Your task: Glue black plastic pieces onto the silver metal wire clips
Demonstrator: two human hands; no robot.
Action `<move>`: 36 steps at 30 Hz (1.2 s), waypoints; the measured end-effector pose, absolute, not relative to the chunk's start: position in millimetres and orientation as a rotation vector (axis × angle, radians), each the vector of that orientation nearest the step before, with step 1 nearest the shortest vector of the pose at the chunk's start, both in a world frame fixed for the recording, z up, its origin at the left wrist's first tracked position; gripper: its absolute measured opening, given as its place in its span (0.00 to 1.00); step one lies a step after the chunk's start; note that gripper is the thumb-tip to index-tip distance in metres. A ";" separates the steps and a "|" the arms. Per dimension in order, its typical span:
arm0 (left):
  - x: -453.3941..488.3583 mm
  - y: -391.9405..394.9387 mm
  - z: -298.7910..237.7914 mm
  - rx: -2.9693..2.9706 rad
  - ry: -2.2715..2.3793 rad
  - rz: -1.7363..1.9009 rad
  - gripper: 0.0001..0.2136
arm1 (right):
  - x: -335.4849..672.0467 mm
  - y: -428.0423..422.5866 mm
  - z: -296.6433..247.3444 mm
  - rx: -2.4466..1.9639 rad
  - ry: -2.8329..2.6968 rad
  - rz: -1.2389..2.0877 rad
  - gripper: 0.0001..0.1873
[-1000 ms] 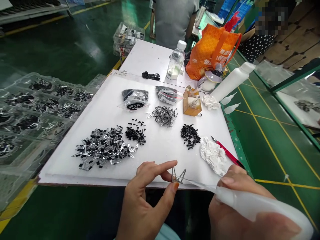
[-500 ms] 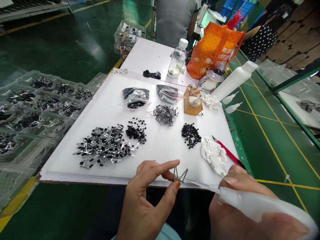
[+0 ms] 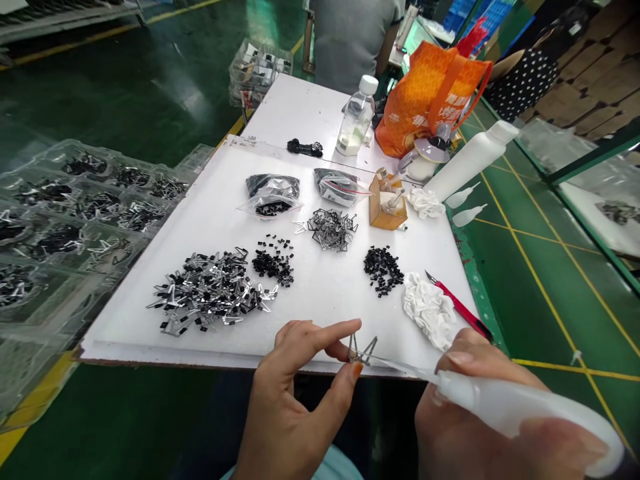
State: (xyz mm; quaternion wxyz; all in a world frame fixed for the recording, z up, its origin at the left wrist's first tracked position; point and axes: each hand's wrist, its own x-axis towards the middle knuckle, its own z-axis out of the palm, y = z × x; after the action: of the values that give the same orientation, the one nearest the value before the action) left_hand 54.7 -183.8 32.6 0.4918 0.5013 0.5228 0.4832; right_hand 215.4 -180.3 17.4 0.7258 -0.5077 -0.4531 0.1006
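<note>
- The left hand [image 3: 295, 400] pinched a small wire clip [image 3: 371, 348] between thumb and finger; the clip was held up at the near edge of the white table [image 3: 195, 223], its thin legs pointing upward.
- The right hand [image 3: 470, 407] was wrapped around a soft white squeeze bottle [image 3: 505, 408]; its thin nozzle [image 3: 417, 371] pointed left at the clip – whether the tip touched it, I could not tell.
- On the left of the table lay a wide pile of silver clips [image 3: 213, 290] with black ends; just right of it sat a heap of small black pieces [image 3: 274, 267].
- Farther off, near the middle, lay a tangle of wire clips [image 3: 334, 231]; behind it were two plastic bags [image 3: 274, 189] of dark parts, with a small open box [image 3: 387, 218] to the right.
- Nearer on the right was another black heap [image 3: 383, 270]; beside it lay crumpled white tissue [image 3: 429, 308] and a red knife [image 3: 464, 310].
- At the far right stood an orange bag [image 3: 423, 100] – left of it, a clear bottle [image 3: 356, 120] with a white cap.
</note>
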 end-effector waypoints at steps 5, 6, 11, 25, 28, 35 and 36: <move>54.1 -183.9 33.0 1.218 1.262 1.169 0.21 | 218.1 -180.7 17.6 -1.083 -1.045 0.234 0.27; 53.8 -184.0 33.0 1.219 1.263 1.168 0.21 | 218.1 -180.9 17.9 -1.076 -1.052 0.237 0.26; 53.7 -184.8 32.6 1.208 1.266 1.152 0.19 | 217.7 -182.8 19.4 -1.107 -1.033 0.250 0.26; 55.2 -184.1 33.5 1.212 1.279 1.170 0.18 | 210.4 -183.4 24.8 -1.138 -0.947 0.291 0.25; 55.5 -184.3 34.3 1.210 1.286 1.163 0.17 | 210.0 -184.5 22.7 -1.125 -0.952 0.279 0.25; 54.6 -186.3 32.5 1.202 1.286 1.157 0.18 | 217.7 -184.0 21.8 -1.115 -0.968 0.279 0.26; 54.6 -186.4 32.8 1.198 1.289 1.151 0.18 | 219.5 -184.1 22.1 -1.098 -0.995 0.286 0.27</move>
State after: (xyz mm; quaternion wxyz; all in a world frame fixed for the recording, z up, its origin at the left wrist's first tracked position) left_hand 54.6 -186.4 32.8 0.4965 0.4946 0.5320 0.4753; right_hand 219.5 -184.1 22.1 0.7285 -0.4984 -0.4516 0.1299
